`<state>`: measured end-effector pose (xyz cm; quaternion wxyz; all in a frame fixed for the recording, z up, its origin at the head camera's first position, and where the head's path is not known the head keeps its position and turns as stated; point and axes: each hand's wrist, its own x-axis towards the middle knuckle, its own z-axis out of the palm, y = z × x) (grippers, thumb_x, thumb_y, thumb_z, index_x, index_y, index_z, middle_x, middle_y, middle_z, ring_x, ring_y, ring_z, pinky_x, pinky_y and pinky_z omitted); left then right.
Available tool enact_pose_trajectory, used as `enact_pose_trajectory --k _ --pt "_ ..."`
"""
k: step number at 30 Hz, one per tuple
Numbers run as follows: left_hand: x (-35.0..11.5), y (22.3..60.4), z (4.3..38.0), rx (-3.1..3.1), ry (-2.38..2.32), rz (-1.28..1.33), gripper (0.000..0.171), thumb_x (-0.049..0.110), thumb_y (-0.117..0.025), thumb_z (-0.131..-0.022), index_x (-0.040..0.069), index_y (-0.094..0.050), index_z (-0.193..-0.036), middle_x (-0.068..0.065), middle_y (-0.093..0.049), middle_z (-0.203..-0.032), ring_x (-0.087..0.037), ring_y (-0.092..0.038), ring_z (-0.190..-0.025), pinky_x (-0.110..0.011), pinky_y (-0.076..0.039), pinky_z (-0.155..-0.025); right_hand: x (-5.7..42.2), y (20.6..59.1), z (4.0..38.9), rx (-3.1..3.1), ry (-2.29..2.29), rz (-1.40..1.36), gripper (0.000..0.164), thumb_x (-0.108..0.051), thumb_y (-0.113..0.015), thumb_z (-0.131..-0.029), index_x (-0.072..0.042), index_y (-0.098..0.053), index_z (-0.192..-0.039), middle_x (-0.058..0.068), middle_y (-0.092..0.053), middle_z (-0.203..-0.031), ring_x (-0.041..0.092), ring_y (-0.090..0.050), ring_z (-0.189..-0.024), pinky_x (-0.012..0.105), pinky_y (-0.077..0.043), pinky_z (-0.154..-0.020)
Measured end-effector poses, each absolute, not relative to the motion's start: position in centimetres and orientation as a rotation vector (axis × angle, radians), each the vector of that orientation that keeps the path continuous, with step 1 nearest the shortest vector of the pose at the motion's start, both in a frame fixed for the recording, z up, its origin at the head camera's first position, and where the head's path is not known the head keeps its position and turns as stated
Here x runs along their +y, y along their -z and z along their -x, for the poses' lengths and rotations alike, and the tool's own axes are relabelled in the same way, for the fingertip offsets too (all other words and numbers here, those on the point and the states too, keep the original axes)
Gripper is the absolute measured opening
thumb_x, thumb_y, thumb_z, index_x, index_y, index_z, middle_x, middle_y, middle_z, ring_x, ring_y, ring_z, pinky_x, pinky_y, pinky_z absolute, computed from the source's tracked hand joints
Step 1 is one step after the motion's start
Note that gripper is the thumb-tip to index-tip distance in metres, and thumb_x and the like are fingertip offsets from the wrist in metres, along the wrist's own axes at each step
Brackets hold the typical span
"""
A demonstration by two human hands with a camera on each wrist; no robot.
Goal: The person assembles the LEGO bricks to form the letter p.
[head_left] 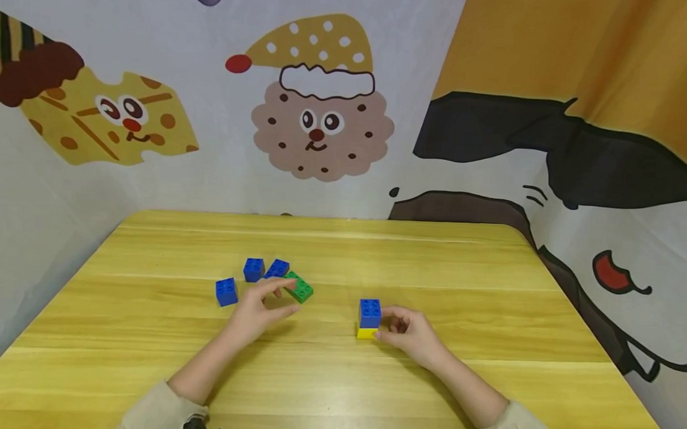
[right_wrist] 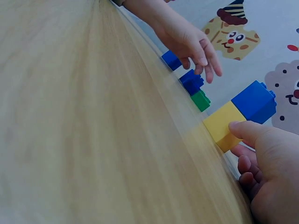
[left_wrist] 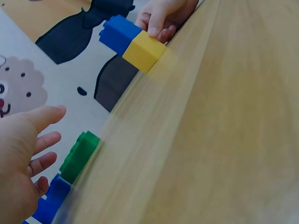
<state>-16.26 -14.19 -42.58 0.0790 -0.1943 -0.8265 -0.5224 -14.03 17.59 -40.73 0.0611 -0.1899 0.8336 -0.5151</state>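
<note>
A blue toy brick (head_left: 370, 312) sits stacked on a yellow toy brick (head_left: 366, 333) near the middle of the table. My right hand (head_left: 417, 338) pinches the yellow brick from its right side; in the right wrist view the thumb lies against the yellow face (right_wrist: 219, 122). Above the table to the left, my left hand (head_left: 255, 313) has its fingers spread and holds nothing. Closest to it is a green brick (head_left: 302, 289), partly behind its fingertips in the head view. The left wrist view has a gap between that hand and the green brick (left_wrist: 80, 157).
Beside the green brick lies a blue brick (head_left: 279, 267), partly hidden by the left hand. Two more blue bricks, one farther back (head_left: 254, 269) and one at far left (head_left: 226, 292), stand on the wooden table (head_left: 337, 391). A cartoon-printed cloth (head_left: 196, 190) hangs behind the table.
</note>
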Motion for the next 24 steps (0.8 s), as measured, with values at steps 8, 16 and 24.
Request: enact_pose_trajectory --k 8,16,24 --pt "-14.7 43.3 16.9 -2.524 1.539 0.522 0.050 0.014 -0.079 -0.080 0.008 -0.063 -0.126 -0.003 -0.059 -0.126 -0.028 -0.052 -0.102 -0.047 -0.043 -0.087 17.6 40.8 14.0 2.517 1.576 0.583 0.030 0.001 -0.073 -0.082 0.005 -0.066 -0.111 0.005 -0.055 -0.074 0.015 -0.045 -0.065 0.021 -0.038 -0.057" --pt "-14.5 43.2 17.9 -2.535 1.458 0.570 0.051 0.010 -0.078 -0.080 0.004 -0.061 -0.127 -0.009 -0.057 -0.129 -0.029 -0.047 -0.112 -0.049 -0.045 -0.088 17.7 40.9 14.1 2.514 1.569 0.582 0.031 0.000 -0.073 -0.082 0.005 -0.066 -0.111 0.005 -0.055 -0.075 0.015 -0.046 -0.066 0.022 -0.038 -0.058" --pt "-14.3 43.4 19.1 -2.591 1.335 0.603 0.053 0.014 -0.080 -0.078 0.008 -0.062 -0.128 -0.010 -0.055 -0.134 -0.033 -0.040 -0.125 -0.056 -0.035 -0.097 17.7 41.1 14.1 2.520 1.562 0.582 0.031 -0.001 -0.073 -0.082 0.004 -0.066 -0.112 0.004 -0.053 -0.073 0.015 -0.046 -0.065 0.022 -0.038 -0.057"
